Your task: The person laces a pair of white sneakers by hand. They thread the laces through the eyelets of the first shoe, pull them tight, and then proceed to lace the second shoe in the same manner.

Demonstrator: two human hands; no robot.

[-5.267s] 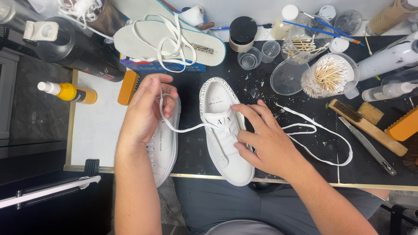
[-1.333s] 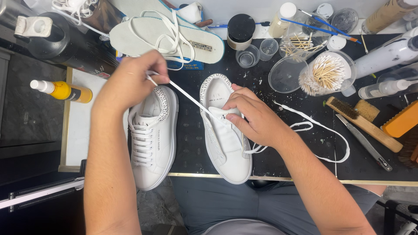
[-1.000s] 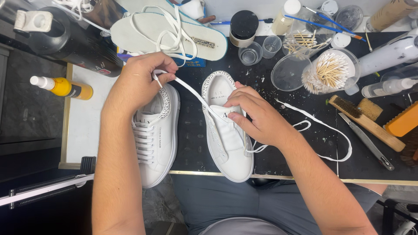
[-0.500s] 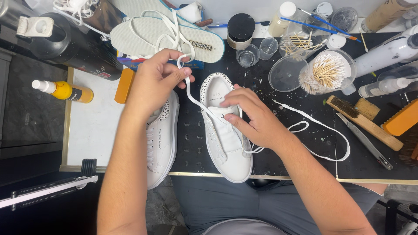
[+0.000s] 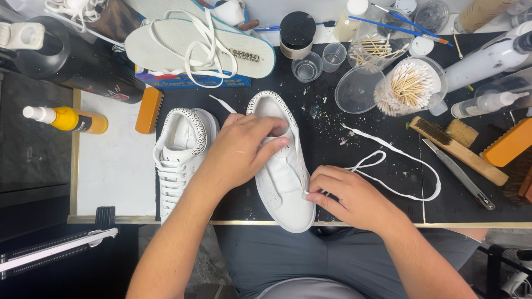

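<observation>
left hand (image 5: 241, 149) fingers curled over the tongue of a white leather shoe (image 5: 282, 166) mid black worktop (image 5: 332, 127) | right hand (image 5: 346, 194) pinching the white flat lace (image 5: 396, 166) at its side | second laced shoe (image 5: 180, 152) just left | clear cup (image 5: 413, 86) full of cotton swabs | two small empty cups (image 5: 318, 62)

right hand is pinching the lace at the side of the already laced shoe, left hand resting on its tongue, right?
Not quite. The head view shows the right hand pinching the lace at the unlaced shoe, with the left hand on its tongue; the laced shoe lies beside it.
</observation>
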